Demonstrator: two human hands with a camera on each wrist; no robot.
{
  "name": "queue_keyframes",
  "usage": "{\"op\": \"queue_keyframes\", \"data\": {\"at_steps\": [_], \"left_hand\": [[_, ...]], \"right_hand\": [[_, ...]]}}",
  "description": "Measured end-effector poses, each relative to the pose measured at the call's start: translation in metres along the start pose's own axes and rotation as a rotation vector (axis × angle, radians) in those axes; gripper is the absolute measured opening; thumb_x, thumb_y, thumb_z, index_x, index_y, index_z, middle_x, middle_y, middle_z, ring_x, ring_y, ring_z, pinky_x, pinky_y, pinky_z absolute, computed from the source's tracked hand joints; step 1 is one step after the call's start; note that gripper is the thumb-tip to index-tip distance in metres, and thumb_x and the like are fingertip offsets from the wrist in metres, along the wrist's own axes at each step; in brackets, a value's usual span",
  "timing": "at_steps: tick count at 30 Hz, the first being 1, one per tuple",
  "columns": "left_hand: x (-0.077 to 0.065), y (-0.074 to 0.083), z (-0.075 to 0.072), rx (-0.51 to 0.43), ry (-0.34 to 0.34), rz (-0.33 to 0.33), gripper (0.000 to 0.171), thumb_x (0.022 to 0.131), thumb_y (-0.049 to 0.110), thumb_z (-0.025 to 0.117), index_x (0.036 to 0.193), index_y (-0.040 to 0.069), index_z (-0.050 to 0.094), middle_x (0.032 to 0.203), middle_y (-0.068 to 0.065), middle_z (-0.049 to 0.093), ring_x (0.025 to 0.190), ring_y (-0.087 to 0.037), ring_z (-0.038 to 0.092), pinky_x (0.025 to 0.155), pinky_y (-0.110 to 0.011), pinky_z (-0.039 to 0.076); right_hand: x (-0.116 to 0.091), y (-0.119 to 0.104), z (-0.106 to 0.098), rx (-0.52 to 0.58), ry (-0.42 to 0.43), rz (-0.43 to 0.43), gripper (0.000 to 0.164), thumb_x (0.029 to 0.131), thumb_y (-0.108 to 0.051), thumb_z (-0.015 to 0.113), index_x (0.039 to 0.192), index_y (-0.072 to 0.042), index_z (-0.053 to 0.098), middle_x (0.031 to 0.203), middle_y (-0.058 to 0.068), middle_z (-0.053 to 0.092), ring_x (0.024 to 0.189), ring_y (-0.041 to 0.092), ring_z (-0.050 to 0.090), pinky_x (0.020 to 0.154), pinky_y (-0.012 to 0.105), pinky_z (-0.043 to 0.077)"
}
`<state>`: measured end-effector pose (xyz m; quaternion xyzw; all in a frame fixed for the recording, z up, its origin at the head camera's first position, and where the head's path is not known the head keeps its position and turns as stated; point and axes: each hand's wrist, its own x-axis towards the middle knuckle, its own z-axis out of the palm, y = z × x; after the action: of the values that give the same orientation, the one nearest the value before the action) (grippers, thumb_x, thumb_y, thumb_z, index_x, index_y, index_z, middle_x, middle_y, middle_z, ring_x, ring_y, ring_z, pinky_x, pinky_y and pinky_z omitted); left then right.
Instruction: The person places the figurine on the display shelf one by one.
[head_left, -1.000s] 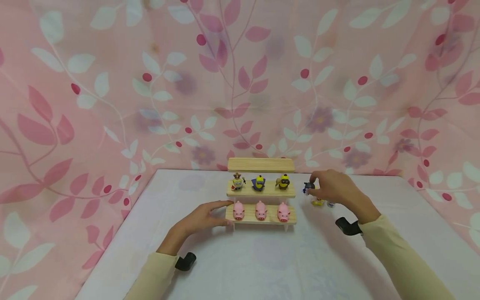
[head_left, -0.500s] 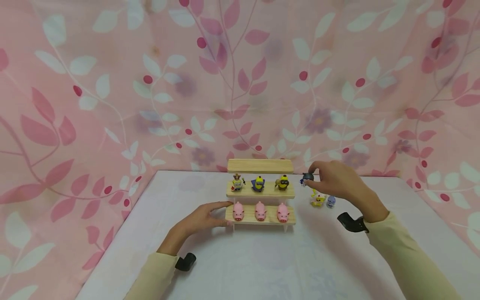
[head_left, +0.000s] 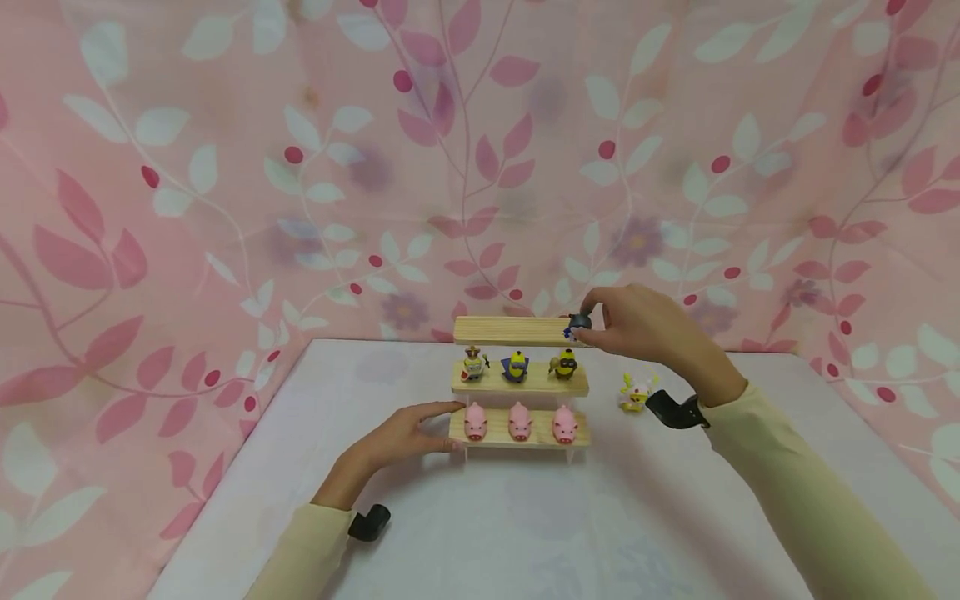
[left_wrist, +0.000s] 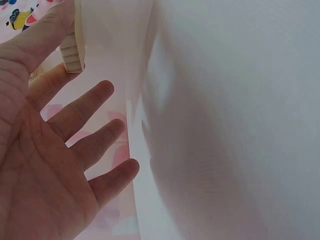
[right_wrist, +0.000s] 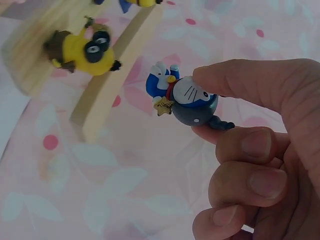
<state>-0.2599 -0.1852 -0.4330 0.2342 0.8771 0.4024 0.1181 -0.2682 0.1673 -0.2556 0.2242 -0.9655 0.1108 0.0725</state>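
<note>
My right hand (head_left: 645, 323) pinches a blue-and-white Doraemon figurine (right_wrist: 187, 97) with a dark grey cap between thumb and index finger. It hovers by the right end of the top tier of a three-tier wooden display stand (head_left: 510, 330); whether it touches the plank is unclear. At the stand's lower left, my left hand (head_left: 401, 435) grips the end of the bottom plank (left_wrist: 73, 52) between thumb and index finger, other fingers spread. Minion figurines (head_left: 517, 367) stand along the middle tier. Pink pig figurines (head_left: 521, 422) line the bottom tier.
On the white-covered table (head_left: 525, 517), right of the stand, lies a yellow-and-white figurine (head_left: 636, 393), partly near the right wrist's black camera mount (head_left: 677, 409). A pink leaf-patterned cloth (head_left: 480, 167) hangs behind the table.
My right hand has lifted the Doraemon figurine from the table at the right and carried it up and left to the top tier. My left hand stays put.
</note>
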Motion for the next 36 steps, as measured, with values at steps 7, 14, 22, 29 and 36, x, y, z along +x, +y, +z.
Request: {"op": "queue_keyframes", "data": {"at_steps": [7,14,22,29,36], "left_hand": [[0.000,-0.001,0.000,-0.010,-0.003,0.003,0.065,0.082,0.041,0.080,0.141,0.026,0.057,0.147,-0.003,0.049,0.140,-0.031,0.036,0.111,-0.057,0.030],[-0.001,0.003,0.001,0.001,0.002,-0.015,0.064,0.082,0.041,0.080,0.141,0.026,0.057,0.147,-0.003,0.049,0.140,-0.030,0.036,0.111,-0.057,0.030],[-0.002,0.003,0.002,-0.004,-0.008,-0.032,0.065,0.082,0.042,0.080,0.141,0.027,0.056,0.147,-0.003,0.049,0.140,-0.030,0.037,0.110,-0.056,0.031],[-0.003,0.003,0.001,0.006,0.002,-0.023,0.066,0.081,0.043,0.080,0.140,0.027,0.057,0.146,-0.004,0.049,0.139,-0.031,0.036,0.111,-0.057,0.030],[0.000,0.001,0.002,-0.001,-0.007,-0.025,0.065,0.081,0.043,0.080,0.140,0.027,0.057,0.146,-0.004,0.049,0.140,-0.030,0.036,0.110,-0.057,0.030]], "right_hand": [[0.033,-0.017,-0.003,0.000,-0.030,-0.042,0.032,0.087,-0.037,0.073,0.107,-0.013,0.070,0.062,-0.002,0.056,0.055,0.016,0.049,0.048,0.030,0.037],[0.062,-0.036,-0.003,-0.028,-0.087,-0.047,0.033,0.087,-0.040,0.073,0.107,-0.013,0.070,0.070,0.002,0.057,0.061,0.019,0.051,0.050,0.030,0.038],[0.085,-0.048,0.009,-0.033,-0.095,-0.087,0.026,0.085,-0.039,0.074,0.097,-0.017,0.069,0.085,0.001,0.064,0.073,0.019,0.055,0.060,0.034,0.046],[0.105,-0.060,0.015,-0.058,-0.118,-0.111,0.025,0.085,-0.038,0.073,0.095,-0.015,0.070,0.096,0.001,0.066,0.085,0.019,0.058,0.069,0.036,0.051],[0.113,-0.069,0.021,-0.046,-0.148,-0.096,0.024,0.085,-0.036,0.072,0.094,-0.014,0.069,0.095,0.000,0.065,0.085,0.019,0.056,0.070,0.034,0.050]]}}
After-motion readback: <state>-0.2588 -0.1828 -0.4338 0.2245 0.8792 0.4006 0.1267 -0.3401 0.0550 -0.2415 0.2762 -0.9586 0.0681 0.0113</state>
